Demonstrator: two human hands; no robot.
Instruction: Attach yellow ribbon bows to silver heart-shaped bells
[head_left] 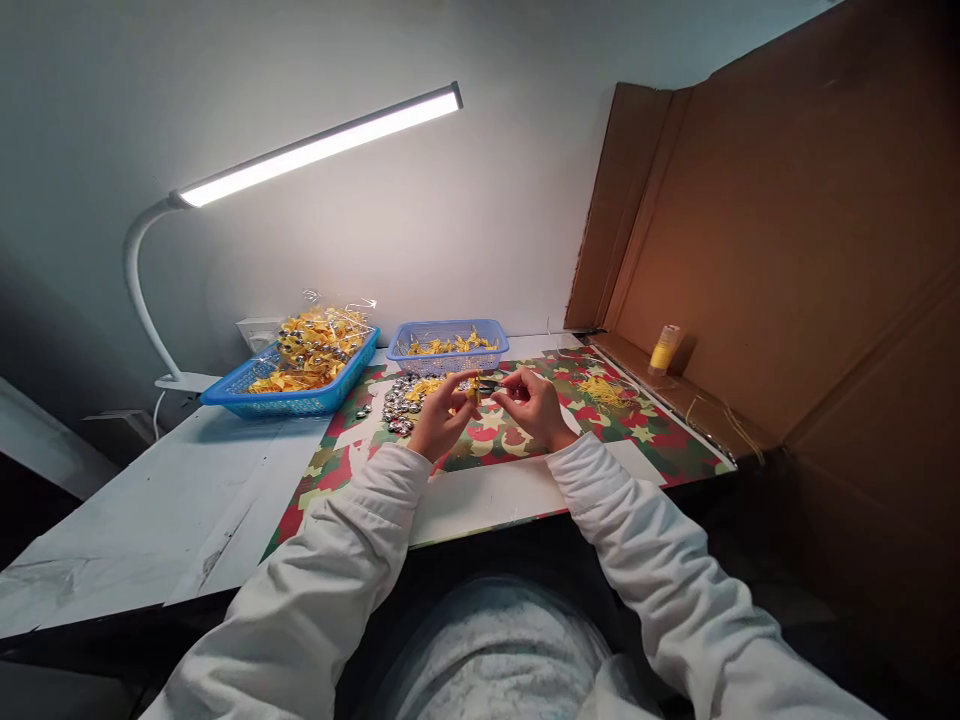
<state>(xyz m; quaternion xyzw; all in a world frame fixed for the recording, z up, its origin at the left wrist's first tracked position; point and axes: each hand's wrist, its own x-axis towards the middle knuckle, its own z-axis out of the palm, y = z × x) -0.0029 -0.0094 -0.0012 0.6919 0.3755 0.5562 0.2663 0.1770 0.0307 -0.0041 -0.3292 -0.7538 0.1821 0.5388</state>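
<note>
Both hands are mid-assembly here: left hand (444,412) pinches a yellow tassel (474,385), right hand (531,403) fingers pinch a small dark piece (487,385). Next probably needs careful lining up.

Two blue baskets (292,385) (448,345) sit at the far side, one lamp (315,150) above, one yellow spool (664,350) far right, one cardboard screen (787,250), two hands (442,410) (532,405) at work; the beads are too many to count.
</note>
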